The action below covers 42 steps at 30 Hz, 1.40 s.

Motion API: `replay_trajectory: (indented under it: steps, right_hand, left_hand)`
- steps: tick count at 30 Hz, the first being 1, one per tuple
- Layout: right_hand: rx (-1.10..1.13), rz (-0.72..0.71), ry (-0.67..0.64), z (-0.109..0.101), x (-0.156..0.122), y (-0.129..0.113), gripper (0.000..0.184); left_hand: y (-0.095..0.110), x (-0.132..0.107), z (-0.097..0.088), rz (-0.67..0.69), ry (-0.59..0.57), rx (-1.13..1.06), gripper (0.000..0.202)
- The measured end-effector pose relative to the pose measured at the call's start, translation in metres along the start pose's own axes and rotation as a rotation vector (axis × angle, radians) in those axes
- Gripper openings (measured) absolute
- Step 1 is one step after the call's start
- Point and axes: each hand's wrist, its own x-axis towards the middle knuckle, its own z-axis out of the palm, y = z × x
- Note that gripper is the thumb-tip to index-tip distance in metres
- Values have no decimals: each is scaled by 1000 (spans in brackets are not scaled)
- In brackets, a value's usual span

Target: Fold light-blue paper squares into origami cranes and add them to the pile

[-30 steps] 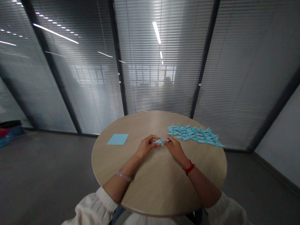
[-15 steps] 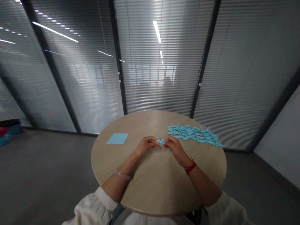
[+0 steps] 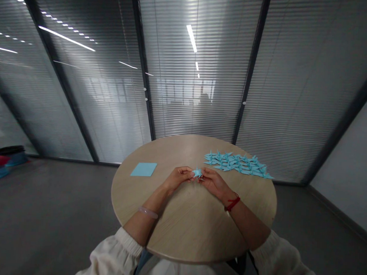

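Note:
Between my two hands, just above the middle of the round table, is a small folded light-blue paper crane. My left hand pinches its left side with thumb and fingers. On its other side, my right hand has its fingertips closed on the paper. The fingers partly cover the crane, so its fine folds are hard to make out. Several finished blue paper cranes lie packed in rows at the table's far right, beyond my right hand. Flat on the left is a stack or sheet of square blue paper.
Glass partition panels with blinds stand right behind the table. A white wall rises on the right. On the grey floor at far left are bins with blue and red liners.
The crane has turned a little in my fingers and shows a more spread, pointed shape. My right hand has shifted slightly, its wrist lowered and turned. The other paper stays put.

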Motion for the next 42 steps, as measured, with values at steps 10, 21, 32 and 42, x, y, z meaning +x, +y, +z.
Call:
replay_trajectory:
  steps: [10,21,32,42]
  right_hand:
    - [24,5,-29,0,-1,1,9]
    - [1,-24,-71,9,-4,-2,11]
    - [18,-51,-3,11,-6,-3,18]
    - [20,-93,15,9,-7,-4,24]
  left_hand:
    - [-2,-3,0,-40,-58,-137,29]
    - [-2,-7,5,-47,-104,-283,27]
    - [-6,-4,0,8,-61,-393,34]
    - [-6,-2,-1,51,-49,-495,39]
